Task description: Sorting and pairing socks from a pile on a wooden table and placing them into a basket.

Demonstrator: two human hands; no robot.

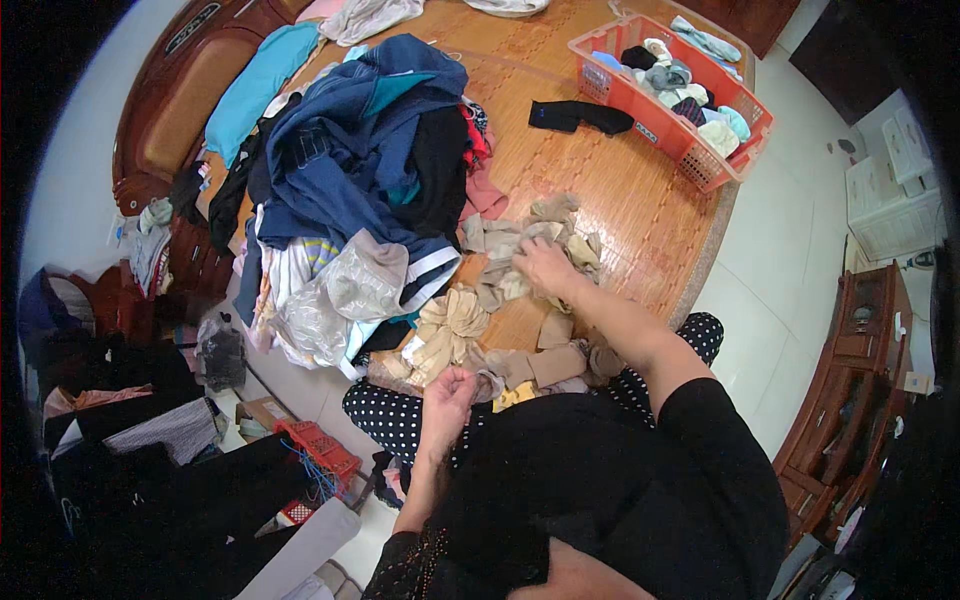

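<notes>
Over a loose pile of beige and grey-brown socks (pixel 495 240) on the wooden bed surface, my right hand (pixel 548 268) reaches down with its fingers bent into the fabric. Its fingertips are partly hidden, so I cannot tell whether they grip a sock. Closer to my body, my left hand (pixel 452 388) is closed in a pinch beside a sheer greyish sock (pixel 487 386); what is between its fingers is too small to make out. A bunched tan heap of socks (pixel 455 318) lies just beyond it. Folded brown socks (pixel 558 366) rest along my lap.
A large heap of clothes (pixel 340 150) stands left of the socks, with a clear plastic bag (pixel 315 318) at its near side. At the far right is an orange basket (pixel 668 150) of rolled socks. A black garment (pixel 578 117) lies beside it. A wooden cabinet (pixel 850 390) stands right.
</notes>
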